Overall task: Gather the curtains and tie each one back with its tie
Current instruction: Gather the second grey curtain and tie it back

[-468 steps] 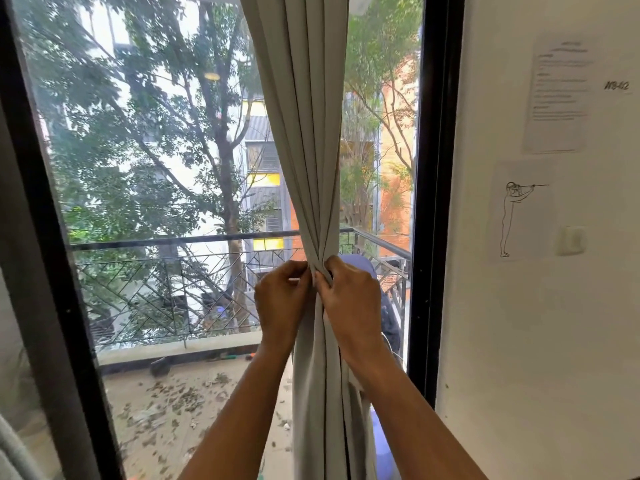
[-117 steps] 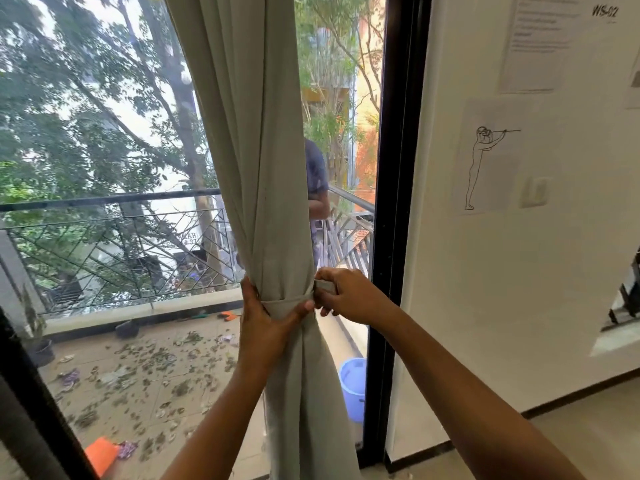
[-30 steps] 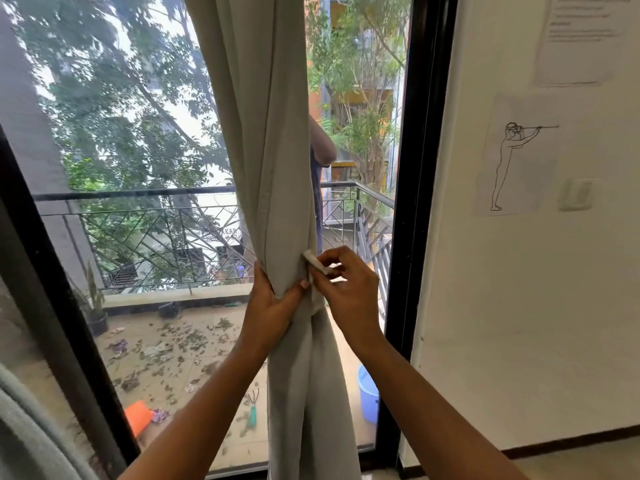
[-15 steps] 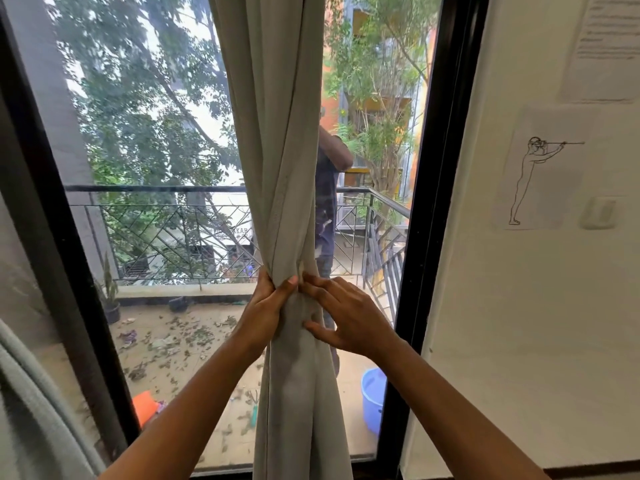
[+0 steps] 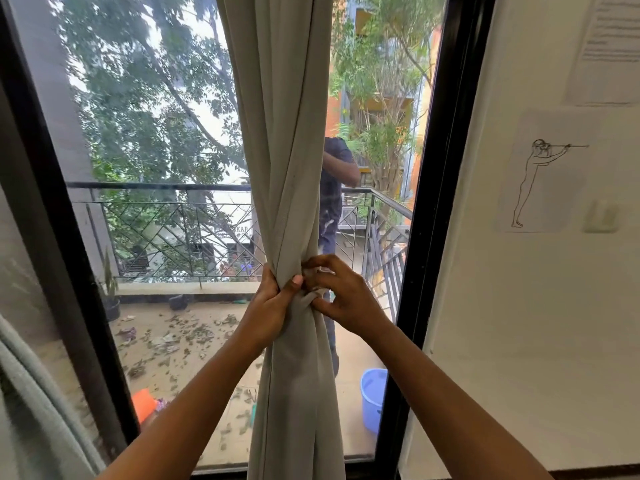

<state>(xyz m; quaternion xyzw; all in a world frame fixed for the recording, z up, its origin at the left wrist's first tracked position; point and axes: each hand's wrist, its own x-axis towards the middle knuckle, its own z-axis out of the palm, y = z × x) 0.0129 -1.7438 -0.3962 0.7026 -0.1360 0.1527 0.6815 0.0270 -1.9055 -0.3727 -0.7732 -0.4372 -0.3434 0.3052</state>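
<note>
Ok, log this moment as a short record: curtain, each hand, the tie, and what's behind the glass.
curtain: gathered into one twisted bundle before the window
left hand: grips the bundle from its left side
right hand: pinches what looks like the tie at the bundle's right edge
tie: mostly hidden by fingers; no knot visible
outside: person standing on the balcony, blue bucket on its floor

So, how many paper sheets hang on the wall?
2. A printed sheet at the top right, partly cut off; a sheet with a drawn figure below it. Others may lie outside the view.
</note>
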